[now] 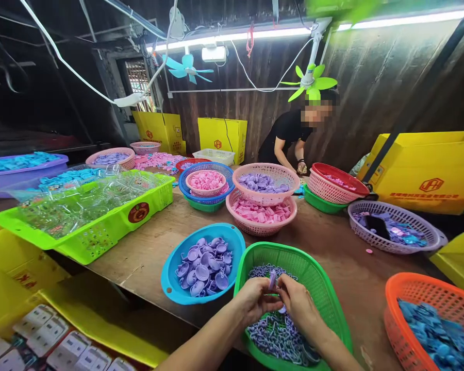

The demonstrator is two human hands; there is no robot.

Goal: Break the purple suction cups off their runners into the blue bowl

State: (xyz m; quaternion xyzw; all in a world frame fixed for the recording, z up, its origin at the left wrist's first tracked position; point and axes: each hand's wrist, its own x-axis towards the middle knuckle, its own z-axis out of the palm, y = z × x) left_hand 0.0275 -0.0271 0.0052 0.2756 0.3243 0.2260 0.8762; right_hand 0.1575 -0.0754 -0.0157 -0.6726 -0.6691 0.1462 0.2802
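"Where is the small light-purple plastic piece (pixel 272 280) sitting just now?"

"It is standing between the two hands, over the green oval plastic-mesh basket (pixel 327 304). The left hand (pixel 255 299) is pinching it, thumb and fingertips together on it. The right hand (pixel 297 300) is curling in from four o'clock, fingertips bent close against it; whether they are clamping it too, I cannot tell."

"And around them?"

"Purple-grey linked chains (pixel 272 337) are lying in the basket, most of them toward six o'clock, more at twelve. Between nine and ten, a bright-blue oval plastic basin (pixel 170 292) is holding purple cup-shaped plastic pieces (pixel 201 273). At twelve, two stacked round pink plastic baskets (pixel 265 199) are standing just past the green rim."

"How should the fingers be working?"

"I'd say the left should be doing the bracing, gripping near the edge, while the right is making the small, fine moves. Both should be working low over the basket, so anything slipping is landing inside. Squeezing lightly is probably wiser: thin plastic may be flexing."

"Anything to watch?"

"The chains. Loose links could be snagging on fingertips, so the hands should be staying just above the heap."
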